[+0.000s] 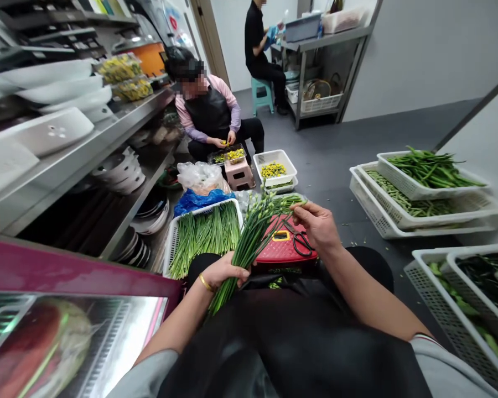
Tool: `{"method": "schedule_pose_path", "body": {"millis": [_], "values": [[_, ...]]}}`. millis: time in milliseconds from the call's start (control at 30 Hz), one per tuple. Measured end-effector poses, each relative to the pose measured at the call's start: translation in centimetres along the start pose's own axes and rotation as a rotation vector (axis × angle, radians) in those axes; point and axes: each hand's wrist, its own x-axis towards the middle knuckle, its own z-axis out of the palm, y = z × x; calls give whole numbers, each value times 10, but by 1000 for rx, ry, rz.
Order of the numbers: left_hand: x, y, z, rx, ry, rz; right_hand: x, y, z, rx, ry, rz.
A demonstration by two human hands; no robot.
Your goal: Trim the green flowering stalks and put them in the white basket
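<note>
A bundle of green flowering chive stems (249,237), tipped with pale buds, is gripped in my left hand (227,272), its tops leaning up and to the right. My right hand (315,222) pinches the budded tip of a stem at the right side of the bundle, thumb against forefinger. Just below that hand, black-handled scissors (302,243) lie on a red stool (265,251) with a yellow-rimmed slot. Left of the bundle stands a white basket (171,243) full of cut chive stems (207,232). More stems (288,203) lie behind the stool.
A co-worker (211,105) sits ahead, handling yellow flowers by a white basket (290,160). Another person (261,61) sits at a steel table (336,38). White baskets of green vegetables (365,204) line the right. Steel shelves (128,121) with dishes run along the left.
</note>
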Motion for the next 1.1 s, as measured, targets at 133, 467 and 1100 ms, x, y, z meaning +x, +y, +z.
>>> {"method": "schedule_pose_path", "body": {"millis": [133,467,1100], "values": [[-2,-1,-4,-5,12,27,16,-30,-22,32,84,-127],[-5,-2,-14,16,134,92,32,-104,-92,121,66,-116],[-2,-1,-5,152,89,73,14,-1,9,-208,-125,134]]}}
